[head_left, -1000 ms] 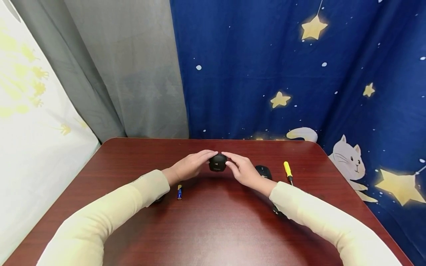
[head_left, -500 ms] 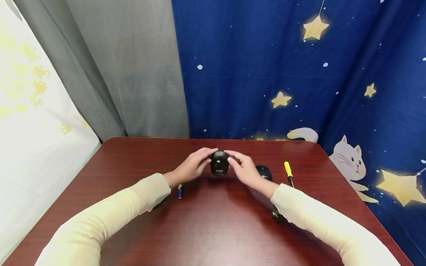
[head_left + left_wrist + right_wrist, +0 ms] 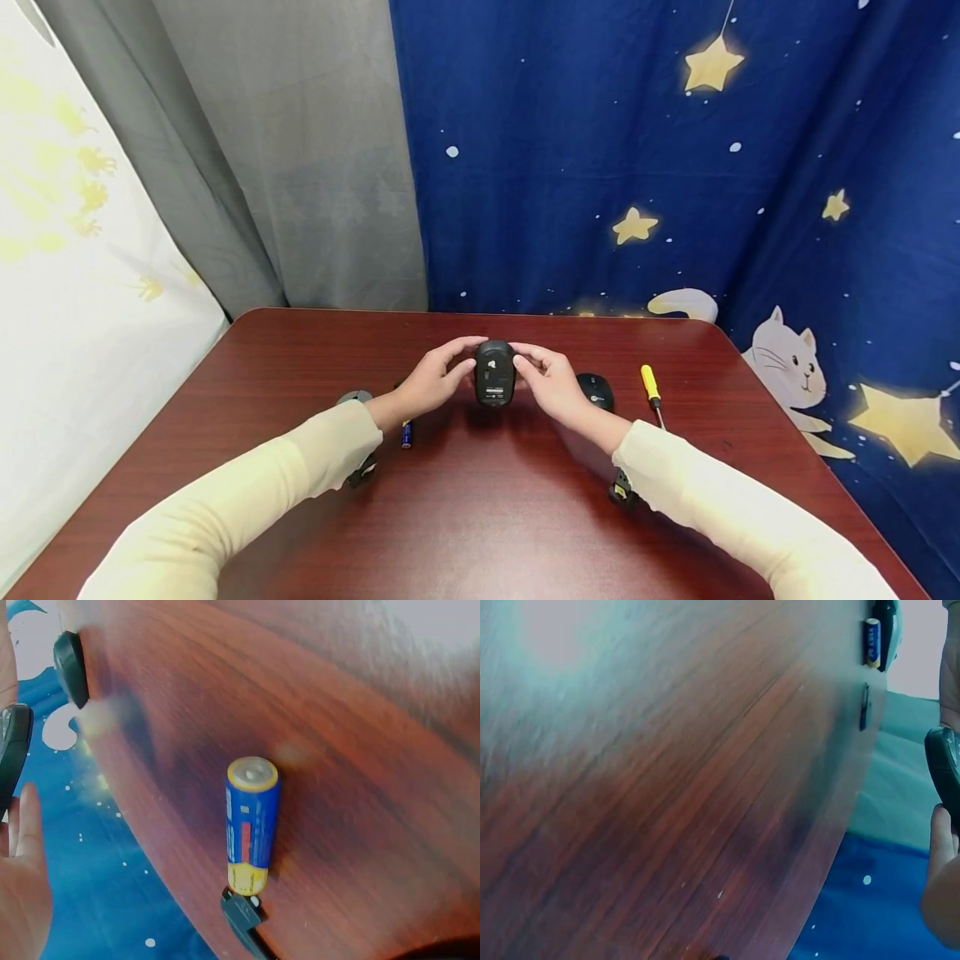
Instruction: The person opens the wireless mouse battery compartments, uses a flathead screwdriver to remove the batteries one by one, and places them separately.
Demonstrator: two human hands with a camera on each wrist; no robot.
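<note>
A black computer mouse (image 3: pixel 495 375) is held up above the table, its underside with a white label facing the head camera. My left hand (image 3: pixel 435 379) pinches its left edge between thumb and fingers. On the opposite edge, my right hand (image 3: pixel 551 387) grips it the same way. In the left wrist view the mouse (image 3: pixel 13 754) shows only in part at the left border; the right wrist view has the mouse (image 3: pixel 945 769) cut off at the right border. A blue and yellow battery (image 3: pixel 253 817) lies below my left wrist, beside a small black plastic piece (image 3: pixel 244 919).
Another black mouse (image 3: pixel 595 390) rests by my right wrist, with a yellow-handled screwdriver (image 3: pixel 649 383) farther right. A grey and black rounded object (image 3: pixel 356 396) is partly hidden behind my left wrist. Curtains (image 3: pixel 555 167) hang behind the table's far edge.
Both hands have tilted the mouse up, so its underside now faces the head camera more fully. The left forearm has shifted slightly, uncovering part of the grey and black object.
</note>
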